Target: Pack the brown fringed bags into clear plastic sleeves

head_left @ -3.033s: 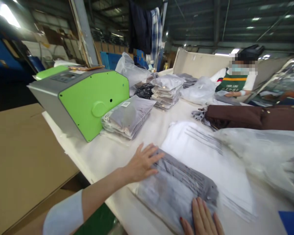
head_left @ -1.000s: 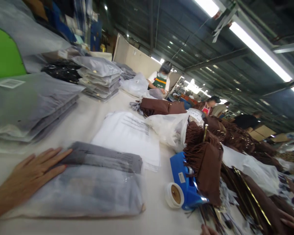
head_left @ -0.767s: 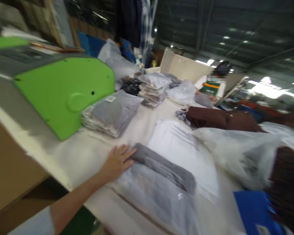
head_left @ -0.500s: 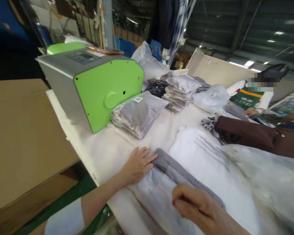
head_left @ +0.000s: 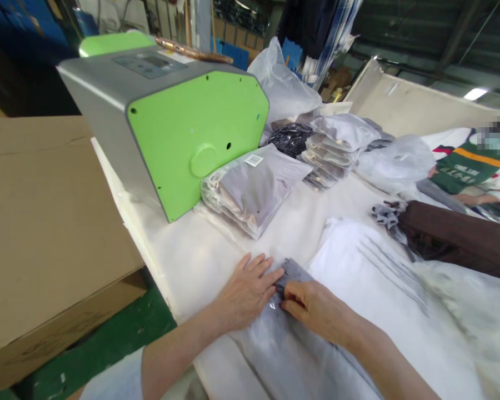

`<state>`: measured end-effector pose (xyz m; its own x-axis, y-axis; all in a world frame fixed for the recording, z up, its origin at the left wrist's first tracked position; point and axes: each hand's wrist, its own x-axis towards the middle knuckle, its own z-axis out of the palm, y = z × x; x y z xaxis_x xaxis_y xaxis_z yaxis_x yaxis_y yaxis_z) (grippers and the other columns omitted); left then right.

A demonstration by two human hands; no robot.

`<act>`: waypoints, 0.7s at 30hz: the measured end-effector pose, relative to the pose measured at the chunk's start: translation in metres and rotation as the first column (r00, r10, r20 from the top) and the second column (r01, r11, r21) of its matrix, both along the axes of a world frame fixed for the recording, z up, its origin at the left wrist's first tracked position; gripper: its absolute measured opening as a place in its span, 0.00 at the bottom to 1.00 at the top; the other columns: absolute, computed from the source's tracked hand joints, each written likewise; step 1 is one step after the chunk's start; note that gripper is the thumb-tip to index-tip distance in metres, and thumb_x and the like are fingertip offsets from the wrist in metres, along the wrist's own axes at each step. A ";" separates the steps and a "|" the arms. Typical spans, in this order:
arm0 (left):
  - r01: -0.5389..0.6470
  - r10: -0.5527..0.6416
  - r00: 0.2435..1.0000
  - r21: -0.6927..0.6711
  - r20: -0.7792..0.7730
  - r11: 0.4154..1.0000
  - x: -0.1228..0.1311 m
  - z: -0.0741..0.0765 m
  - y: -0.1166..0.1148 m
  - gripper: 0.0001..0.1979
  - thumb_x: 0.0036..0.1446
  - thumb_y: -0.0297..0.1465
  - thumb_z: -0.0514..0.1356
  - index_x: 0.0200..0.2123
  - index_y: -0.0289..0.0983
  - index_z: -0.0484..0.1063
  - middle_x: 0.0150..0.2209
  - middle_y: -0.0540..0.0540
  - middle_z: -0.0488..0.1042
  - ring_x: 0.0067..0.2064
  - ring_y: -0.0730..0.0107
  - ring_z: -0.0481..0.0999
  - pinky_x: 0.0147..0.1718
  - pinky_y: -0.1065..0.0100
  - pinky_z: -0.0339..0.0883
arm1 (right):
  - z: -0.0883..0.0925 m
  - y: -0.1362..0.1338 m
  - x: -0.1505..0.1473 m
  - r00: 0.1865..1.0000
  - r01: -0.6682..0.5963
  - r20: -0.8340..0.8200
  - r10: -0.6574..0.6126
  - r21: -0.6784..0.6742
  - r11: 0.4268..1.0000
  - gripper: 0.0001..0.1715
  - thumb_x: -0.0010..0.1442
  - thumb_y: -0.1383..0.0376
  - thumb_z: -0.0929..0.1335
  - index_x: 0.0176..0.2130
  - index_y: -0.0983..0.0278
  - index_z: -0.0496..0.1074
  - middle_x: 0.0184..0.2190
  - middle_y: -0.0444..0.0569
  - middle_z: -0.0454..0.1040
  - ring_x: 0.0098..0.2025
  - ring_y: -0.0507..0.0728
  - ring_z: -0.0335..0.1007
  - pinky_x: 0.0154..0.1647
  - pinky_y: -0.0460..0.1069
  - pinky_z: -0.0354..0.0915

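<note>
My left hand (head_left: 246,294) lies flat with its fingers stretched out, at the top edge of a clear plastic bag (head_left: 270,341). Right beside it my right hand (head_left: 316,308) is closed, thumb and fingers pinched at the bag's edge over folded grey cloth (head_left: 294,270). The exact spot of the pinch is partly hidden. Grey fabric shows through the bag, which runs toward me under my right forearm. To the right, touching the grey cloth, is a white garment (head_left: 358,278) with thin dark lines.
A green and grey machine (head_left: 191,139) stands at the left on the white-covered table (head_left: 170,261). Bagged grey garments (head_left: 254,186) lean beside it, with another stack (head_left: 337,144) behind. Brown cloth (head_left: 454,233) lies at right. A person (head_left: 475,161) works across the table; a cardboard box (head_left: 54,222) is left.
My right hand has moved forward and left along the bag to beside my left hand. The left hand stays flat at the bag's edge. The view has shifted slightly.
</note>
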<state>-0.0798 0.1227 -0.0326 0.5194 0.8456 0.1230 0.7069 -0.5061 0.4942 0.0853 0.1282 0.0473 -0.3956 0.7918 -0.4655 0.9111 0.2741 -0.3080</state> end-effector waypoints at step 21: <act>-0.005 0.018 0.996 0.152 -0.087 0.988 0.004 -0.007 0.006 0.19 0.61 0.29 0.49 0.54 0.47 0.63 0.58 0.48 0.62 0.60 0.61 0.58 0.57 0.48 0.50 | -0.098 -0.142 -0.034 0.993 0.072 -0.091 0.080 0.975 0.212 0.20 0.59 0.60 0.58 0.47 0.63 0.68 0.43 0.49 0.75 0.50 0.58 0.67 0.58 0.56 0.53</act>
